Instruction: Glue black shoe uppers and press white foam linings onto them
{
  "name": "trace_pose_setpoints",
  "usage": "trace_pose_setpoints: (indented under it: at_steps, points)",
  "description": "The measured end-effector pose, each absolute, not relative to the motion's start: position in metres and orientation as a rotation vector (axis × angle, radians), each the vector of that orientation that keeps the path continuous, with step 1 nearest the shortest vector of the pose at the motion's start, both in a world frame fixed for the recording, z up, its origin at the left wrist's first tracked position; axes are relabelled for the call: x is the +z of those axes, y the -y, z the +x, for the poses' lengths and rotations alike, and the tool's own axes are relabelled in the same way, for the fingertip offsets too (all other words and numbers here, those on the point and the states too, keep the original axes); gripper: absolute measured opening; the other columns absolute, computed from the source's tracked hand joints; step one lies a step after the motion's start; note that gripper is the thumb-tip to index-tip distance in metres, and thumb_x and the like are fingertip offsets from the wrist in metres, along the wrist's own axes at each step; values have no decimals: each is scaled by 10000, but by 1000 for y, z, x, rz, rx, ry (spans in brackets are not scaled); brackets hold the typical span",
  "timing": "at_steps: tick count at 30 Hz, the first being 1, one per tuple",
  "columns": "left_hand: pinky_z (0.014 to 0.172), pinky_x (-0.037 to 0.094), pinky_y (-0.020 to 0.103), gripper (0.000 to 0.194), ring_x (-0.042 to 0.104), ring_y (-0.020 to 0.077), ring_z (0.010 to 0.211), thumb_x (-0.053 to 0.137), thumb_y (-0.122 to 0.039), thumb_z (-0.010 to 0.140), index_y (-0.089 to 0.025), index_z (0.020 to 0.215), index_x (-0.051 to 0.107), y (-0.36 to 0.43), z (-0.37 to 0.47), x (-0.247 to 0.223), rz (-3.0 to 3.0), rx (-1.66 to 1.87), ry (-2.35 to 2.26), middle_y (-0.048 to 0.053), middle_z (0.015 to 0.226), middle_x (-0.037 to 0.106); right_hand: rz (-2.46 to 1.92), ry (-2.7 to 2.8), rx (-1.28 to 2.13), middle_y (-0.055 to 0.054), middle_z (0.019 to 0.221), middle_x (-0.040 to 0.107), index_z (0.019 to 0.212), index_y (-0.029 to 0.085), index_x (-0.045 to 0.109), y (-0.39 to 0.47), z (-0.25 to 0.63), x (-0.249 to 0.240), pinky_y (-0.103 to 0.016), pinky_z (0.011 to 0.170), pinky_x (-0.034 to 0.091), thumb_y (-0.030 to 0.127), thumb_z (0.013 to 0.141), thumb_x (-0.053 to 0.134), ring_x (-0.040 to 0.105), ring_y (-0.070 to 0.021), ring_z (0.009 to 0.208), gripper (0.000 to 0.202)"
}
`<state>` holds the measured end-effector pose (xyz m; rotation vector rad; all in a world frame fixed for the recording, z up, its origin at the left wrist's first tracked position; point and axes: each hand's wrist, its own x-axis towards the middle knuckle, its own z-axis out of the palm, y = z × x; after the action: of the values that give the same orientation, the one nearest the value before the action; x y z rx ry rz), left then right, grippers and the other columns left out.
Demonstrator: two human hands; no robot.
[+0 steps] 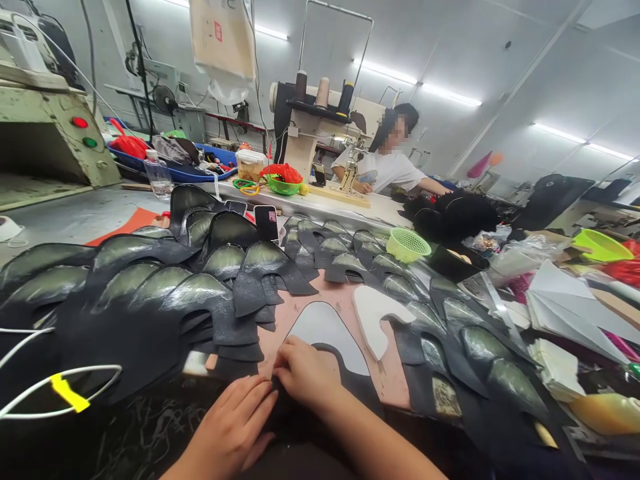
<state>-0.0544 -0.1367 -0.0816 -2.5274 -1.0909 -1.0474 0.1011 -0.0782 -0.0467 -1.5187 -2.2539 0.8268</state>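
Observation:
My right hand (305,373) is closed, its fingertips pinched on the left edge of a black piece (357,387) with a grey-white curved panel (327,330). Beside it my left hand (237,420) has its fingers pressed together at the same edge, near my right fingertips. The piece lies partly on a pink board (343,287) and reaches over its near edge. A white curved piece (377,317) rests on the board to the right. Black pieces with shiny domed patches (200,293) overlap in piles on the left, and more (475,343) lie on the right.
Behind the piles stand a green basket (407,245), a phone (266,223) and a sewing machine (300,133) with thread spools. A person (390,160) sits beyond it. White cable loops (60,413) are at the left, white sheets (570,307) at the right.

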Motion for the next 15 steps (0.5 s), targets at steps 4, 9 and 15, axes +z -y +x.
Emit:
trace_pose_setpoints:
  at_steps: [4, 9, 15]
  points:
    - [842, 392, 302, 216, 573, 172, 909, 448, -282, 832, -192, 931, 616, 137, -55, -79, -2571, -1013, 1090, 14, 909, 672, -1595, 2197, 770, -8, 797, 572, 698, 184, 579, 79, 102, -46, -217, 686, 394, 76, 727, 511, 540, -128, 776, 131]
    - [832, 386, 300, 243, 576, 169, 895, 391, -260, 860, -187, 905, 618, 138, -56, -78, -2551, -1008, 1089, 17, 884, 673, -1543, 2192, 805, -3, 793, 573, 678, 189, 584, 82, 101, -47, -209, 657, 406, 77, 698, 543, 541, -122, 738, 121]
    - [835, 373, 298, 287, 588, 169, 880, 357, -291, 884, -188, 884, 624, 141, -57, -78, -2538, -1035, 1112, 14, 871, 680, -1625, 2098, 779, 10, 754, 574, 635, 193, 571, 82, 102, -45, -208, 685, 407, 83, 709, 534, 545, -119, 751, 138]
